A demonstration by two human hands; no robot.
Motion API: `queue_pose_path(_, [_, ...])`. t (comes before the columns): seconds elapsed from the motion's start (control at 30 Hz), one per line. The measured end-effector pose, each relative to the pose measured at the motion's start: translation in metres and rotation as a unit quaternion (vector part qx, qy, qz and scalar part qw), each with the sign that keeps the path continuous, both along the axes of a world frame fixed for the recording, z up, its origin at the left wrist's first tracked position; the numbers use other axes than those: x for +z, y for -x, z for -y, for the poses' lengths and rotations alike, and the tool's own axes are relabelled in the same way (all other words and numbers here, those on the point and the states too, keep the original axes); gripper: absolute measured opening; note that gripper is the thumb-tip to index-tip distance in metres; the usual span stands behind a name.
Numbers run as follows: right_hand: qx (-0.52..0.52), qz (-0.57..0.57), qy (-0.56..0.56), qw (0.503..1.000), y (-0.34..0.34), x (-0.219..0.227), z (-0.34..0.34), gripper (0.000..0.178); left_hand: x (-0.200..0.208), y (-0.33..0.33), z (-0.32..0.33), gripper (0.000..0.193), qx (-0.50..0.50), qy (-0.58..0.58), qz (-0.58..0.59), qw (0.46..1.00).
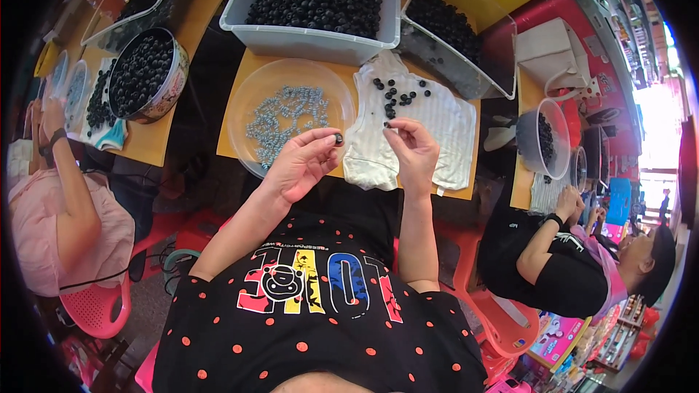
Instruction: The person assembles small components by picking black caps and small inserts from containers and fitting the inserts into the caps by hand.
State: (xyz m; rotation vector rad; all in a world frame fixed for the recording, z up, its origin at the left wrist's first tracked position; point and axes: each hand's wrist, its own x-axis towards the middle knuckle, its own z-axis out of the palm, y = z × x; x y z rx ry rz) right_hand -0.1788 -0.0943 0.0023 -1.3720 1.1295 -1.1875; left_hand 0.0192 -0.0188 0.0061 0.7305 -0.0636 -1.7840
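Observation:
My left hand [306, 164] pinches a small round black part [338, 140] between thumb and forefinger, above the edge of a clear round tray [240, 113]. Small light-blue metallic pieces [287, 116] are spread over that tray. My right hand [415, 153] is closed in a pinch over a white cloth [455, 135]. A tiny dark spot shows at its fingertips, too small to name. Just beyond this hand, several loose black parts [393, 94] like the held one lie on the cloth.
A big translucent bin [313, 45] heaped with black parts stands behind the tray, with another clear bin [459, 76] to its right. At left, a round tin [175, 84] holds more. Co-workers sit on both sides, one in pink [87, 225], one in black [561, 276].

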Motion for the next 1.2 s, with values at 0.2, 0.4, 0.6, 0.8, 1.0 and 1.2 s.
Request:
queue_pose_path(0.2, [0.086,0.092,-0.016,0.992,-0.023,0.017,-0.026,0.018,0.007,0.004,0.004,0.018,-0.001,0.036,0.016,0.999])
queue_pose_path(0.4, [0.092,-0.072,0.126,0.985,-0.036,0.028,-0.034,0.018,0.006,0.002,-0.001,0.017,0.008,0.050,0.040,0.998])
queue_pose_path(0.6, [0.081,-0.130,0.193,0.969,-0.037,0.026,-0.038,0.016,0.003,0.003,-0.003,0.018,0.001,0.056,0.141,0.988])
queue_pose_path(0.8, [0.074,-0.167,0.224,0.957,-0.038,0.027,-0.039,0.015,0.001,0.004,-0.002,0.018,0.001,0.048,0.135,0.990])
queue_pose_path(1.0, [0.085,-0.138,0.171,0.972,-0.035,0.019,-0.041,0.016,0.001,0.002,-0.001,0.017,-0.024,0.039,0.145,0.988])
queue_pose_path(1.2, [0.113,-0.047,0.069,0.990,-0.028,0.004,-0.040,0.017,-0.002,0.000,0.000,0.018,-0.071,0.037,0.134,0.988])
